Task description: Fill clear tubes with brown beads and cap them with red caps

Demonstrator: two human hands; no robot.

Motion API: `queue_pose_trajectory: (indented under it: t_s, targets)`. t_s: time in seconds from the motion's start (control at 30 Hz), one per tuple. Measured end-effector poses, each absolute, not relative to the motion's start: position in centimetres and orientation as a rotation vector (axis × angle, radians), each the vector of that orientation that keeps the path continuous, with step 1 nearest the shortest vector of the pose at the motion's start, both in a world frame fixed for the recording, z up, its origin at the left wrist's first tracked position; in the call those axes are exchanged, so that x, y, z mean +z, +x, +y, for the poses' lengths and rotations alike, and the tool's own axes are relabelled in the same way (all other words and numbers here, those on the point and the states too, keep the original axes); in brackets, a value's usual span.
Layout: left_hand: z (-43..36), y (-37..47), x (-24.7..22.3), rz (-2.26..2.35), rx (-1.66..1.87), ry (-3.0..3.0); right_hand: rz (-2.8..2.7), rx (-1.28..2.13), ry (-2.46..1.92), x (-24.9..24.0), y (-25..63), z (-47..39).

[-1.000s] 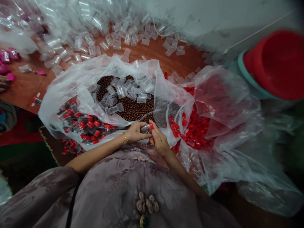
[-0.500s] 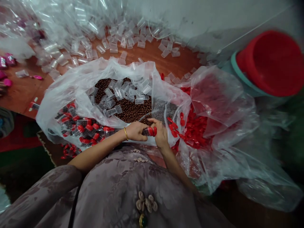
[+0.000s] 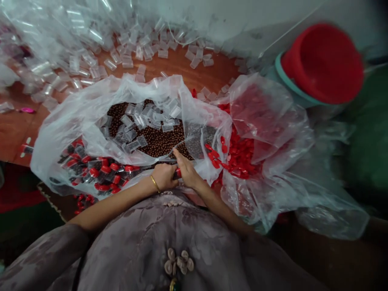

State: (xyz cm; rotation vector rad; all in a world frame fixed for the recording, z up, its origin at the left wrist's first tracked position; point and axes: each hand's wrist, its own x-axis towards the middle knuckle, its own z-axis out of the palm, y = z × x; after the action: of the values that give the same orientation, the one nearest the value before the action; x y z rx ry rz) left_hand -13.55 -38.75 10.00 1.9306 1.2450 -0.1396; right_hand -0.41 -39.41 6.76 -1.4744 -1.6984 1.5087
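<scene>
My left hand (image 3: 165, 177), with a gold bangle at its wrist, is closed around a small clear container with a red cap (image 3: 178, 173). The fingers hide most of the container. My right hand (image 3: 188, 173) lies against the capped end, its palm turned to the cap and its fingers stretched forward. Just beyond both hands, an open white plastic bag (image 3: 68, 109) holds small brown balls (image 3: 160, 141), with clear empty containers (image 3: 141, 117) lying on them. Filled red-capped containers (image 3: 104, 169) are heaped to the left of my left hand.
Loose red caps (image 3: 241, 155) lie in a clear plastic bag (image 3: 281, 141) on the right. Many clear containers (image 3: 127, 60) are strewn over the brown table (image 3: 169, 64) behind. A red basin (image 3: 329, 64) sits at the back right; a pink cap (image 3: 27, 110) lies far left.
The view has shifted to the right. My right hand has moved from fingers at the red cap to its palm against it. My left hand still holds the container.
</scene>
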Motion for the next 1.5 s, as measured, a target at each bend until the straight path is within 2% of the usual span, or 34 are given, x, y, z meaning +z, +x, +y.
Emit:
queue_pose_trajectory:
  t_s: [0.1,0.17,0.3,0.4,0.5,0.67,0.8,0.93,1.07,1.27,1.5]
  targets:
    - [-39.2,-14.6,9.2,1.244,-0.056,1.796,-1.540,1.639,-1.502,6.0,-1.8,-39.5]
    - [-39.7,-16.6,8.7,1.231,0.035,1.726,-1.452,1.597,-1.524,6.0,-1.8,-39.0]
    - [-42.3,-24.9,7.4,1.496,0.050,1.682,-1.676,1.008,-1.881,6.3,3.1,-36.7]
    - [-45.3,-32.3,6.9,1.801,-0.406,1.712,-1.884,0.574,-2.330,5.9,8.6,-35.4]
    - [-47.4,-36.4,7.8,1.925,-0.697,1.852,-1.972,0.420,-2.654,5.1,11.7,-34.9]
    - [-44.3,-32.6,9.3,2.086,-0.501,1.887,-2.044,0.273,-2.693,4.8,11.4,-34.8]
    - [-38.7,-26.1,7.4,2.055,-0.266,1.820,-2.011,0.154,-2.593,5.0,9.6,-35.3]
    - [-34.4,-22.6,4.0,2.152,-0.233,1.687,-2.287,0.180,-2.327,3.9,6.8,-37.0]
    - [-31.6,-21.8,1.9,2.195,-0.208,1.567,-2.433,0.255,-2.243,2.6,4.2,-38.6]
    - [-30.6,-20.6,2.1,2.145,-0.117,1.514,-2.487,0.366,-2.296,3.9,2.6,-38.6]
    - [-31.3,-20.0,2.1,1.809,-0.381,1.635,-2.895,0.754,-1.808,4.5,4.4,-37.7]
